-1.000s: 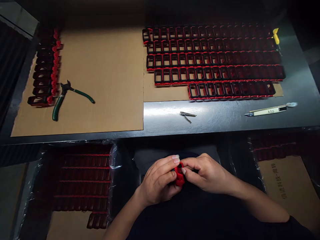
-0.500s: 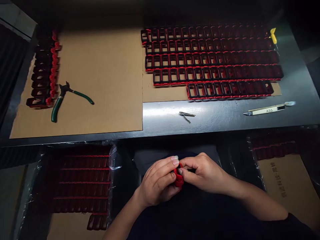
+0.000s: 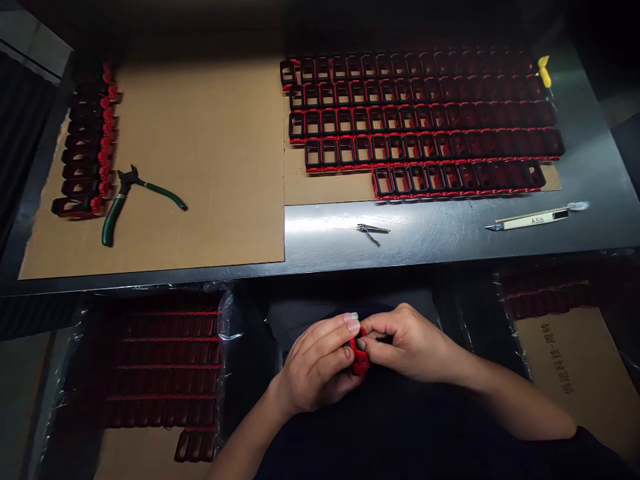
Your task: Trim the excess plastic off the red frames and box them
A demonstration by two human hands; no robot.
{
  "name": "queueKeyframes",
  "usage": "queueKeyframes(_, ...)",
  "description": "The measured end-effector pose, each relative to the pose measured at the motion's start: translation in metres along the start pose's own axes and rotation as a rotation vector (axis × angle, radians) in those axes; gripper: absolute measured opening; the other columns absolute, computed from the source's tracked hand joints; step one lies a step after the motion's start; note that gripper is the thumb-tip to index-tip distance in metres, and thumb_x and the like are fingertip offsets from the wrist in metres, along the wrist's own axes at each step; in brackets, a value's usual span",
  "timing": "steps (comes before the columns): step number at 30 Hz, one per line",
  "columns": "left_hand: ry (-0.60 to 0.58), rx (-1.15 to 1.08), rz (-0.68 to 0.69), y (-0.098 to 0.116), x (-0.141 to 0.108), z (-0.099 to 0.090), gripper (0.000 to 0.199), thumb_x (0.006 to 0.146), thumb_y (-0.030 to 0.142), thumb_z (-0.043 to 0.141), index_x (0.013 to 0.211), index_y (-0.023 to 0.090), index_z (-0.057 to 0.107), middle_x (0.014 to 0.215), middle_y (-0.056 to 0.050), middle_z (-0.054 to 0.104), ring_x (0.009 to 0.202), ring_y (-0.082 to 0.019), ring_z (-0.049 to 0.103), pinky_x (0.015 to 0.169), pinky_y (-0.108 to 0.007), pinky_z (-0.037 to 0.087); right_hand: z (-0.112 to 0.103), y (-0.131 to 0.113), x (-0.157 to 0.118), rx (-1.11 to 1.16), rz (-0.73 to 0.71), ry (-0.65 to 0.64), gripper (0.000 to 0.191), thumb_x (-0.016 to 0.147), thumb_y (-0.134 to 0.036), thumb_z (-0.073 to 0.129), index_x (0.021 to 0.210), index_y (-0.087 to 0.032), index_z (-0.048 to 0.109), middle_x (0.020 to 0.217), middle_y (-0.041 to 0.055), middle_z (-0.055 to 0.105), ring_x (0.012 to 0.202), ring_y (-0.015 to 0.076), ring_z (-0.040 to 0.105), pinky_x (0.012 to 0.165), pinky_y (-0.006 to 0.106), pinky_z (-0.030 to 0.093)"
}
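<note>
1 red part (image 3: 361,363), lower centre, partly hidden: left hand (image 3: 317,363) fingers curled around it, right hand (image 3: 407,343) thumb and forefinger pinched on its edge. 1 pliers (image 3: 115,220), left; 1 small clipper (image 3: 374,230), centre; 1 knife (image 3: 533,221), right. 5 rows of frames (image 3: 453,120), upper right, far ends too dark to count.

- Knife (image 3: 533,219): "A55" stands in dark characters along the pale handle; it reads upright from the person's side.
- Right card (image 3: 593,373): a line of dark Chinese characters runs sideways, from bottom to top. Its later part reads "科技-周转", with a dash before the last two characters; the first characters are too unclear to read surely.
- Left card (image 3: 140,457): small dark marks show at its upper edge, too small and dim to read.
</note>
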State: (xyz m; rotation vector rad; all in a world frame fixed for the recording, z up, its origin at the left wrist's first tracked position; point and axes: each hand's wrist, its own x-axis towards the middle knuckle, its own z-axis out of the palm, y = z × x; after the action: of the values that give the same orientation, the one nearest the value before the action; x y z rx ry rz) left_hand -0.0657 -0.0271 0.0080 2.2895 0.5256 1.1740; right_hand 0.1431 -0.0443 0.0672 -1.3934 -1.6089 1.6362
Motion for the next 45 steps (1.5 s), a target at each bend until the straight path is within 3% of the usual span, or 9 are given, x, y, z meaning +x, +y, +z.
queueKeyframes(10,-0.002,-0.026,-0.001,0.001,0.000,0.000,0.041,0.084,0.016,0.073,0.119,0.014,0.053,0.118,-0.013,0.071,0.125,-0.025,0.064,0.098,-0.040,0.062,-0.003,0.002,-0.002,0.003,-0.012,-0.040,0.022,0.086,-0.014,0.056,0.064,-0.015,0.056,0.051,-0.0095,0.036,0.047,0.0037,0.028,0.046,0.018,0.023)
queueKeyframes(16,-0.012,-0.046,-0.020,0.001,0.000,0.000,0.049,0.078,0.015,0.076,0.120,0.019,0.053,0.120,-0.011,0.071,0.118,-0.026,0.069,0.092,-0.043,0.065,-0.008,0.005,-0.004,0.046,0.018,-0.142,0.019,0.093,-0.020,0.053,0.085,-0.017,0.069,0.054,-0.0093,0.037,0.048,0.0053,0.028,0.047,0.019,0.024)
queueKeyframes(22,-0.008,-0.035,0.008,0.001,0.002,-0.001,0.044,0.079,0.013,0.075,0.118,0.015,0.054,0.118,-0.012,0.071,0.123,-0.026,0.066,0.098,-0.039,0.062,-0.005,0.004,-0.001,-0.005,0.020,-0.057,0.026,0.088,-0.017,0.056,0.063,-0.016,0.052,0.052,-0.0094,0.032,0.048,0.0043,0.026,0.046,0.019,0.022)
queueKeyframes(29,-0.016,-0.041,-0.006,0.001,0.001,-0.001,0.047,0.078,0.015,0.077,0.118,0.017,0.054,0.119,-0.012,0.072,0.119,-0.026,0.068,0.095,-0.041,0.064,-0.013,0.000,-0.003,-0.006,-0.040,-0.150,0.019,0.092,-0.014,0.052,0.075,-0.016,0.062,0.053,-0.0098,0.033,0.047,0.0042,0.027,0.046,0.019,0.022)
queueKeyframes(34,-0.016,-0.031,-0.013,0.001,0.002,-0.001,0.043,0.082,0.019,0.074,0.119,0.019,0.054,0.117,-0.010,0.072,0.117,-0.025,0.070,0.093,-0.041,0.065,-0.015,0.000,-0.003,0.024,-0.045,-0.190,0.020,0.092,-0.013,0.051,0.083,-0.015,0.068,0.054,-0.0095,0.035,0.047,0.0046,0.029,0.048,0.018,0.025)
queueKeyframes(40,-0.003,-0.043,-0.036,0.000,0.001,0.000,0.046,0.082,0.020,0.074,0.123,0.019,0.053,0.118,-0.011,0.071,0.116,-0.025,0.070,0.092,-0.042,0.065,-0.012,0.001,-0.004,-0.013,-0.018,-0.111,0.022,0.092,-0.017,0.054,0.076,-0.014,0.068,0.053,-0.0087,0.039,0.047,0.0049,0.030,0.048,0.020,0.025)
queueKeyframes(45,0.050,-0.109,-0.101,0.001,0.003,0.003,0.056,0.084,0.029,0.075,0.133,0.020,0.047,0.123,-0.013,0.068,0.115,-0.026,0.070,0.091,-0.045,0.065,-0.018,0.000,-0.005,0.099,-0.065,-0.212,0.033,0.092,-0.009,0.043,0.102,-0.016,0.074,0.063,-0.0059,0.059,0.048,0.0062,0.039,0.052,0.020,0.032)
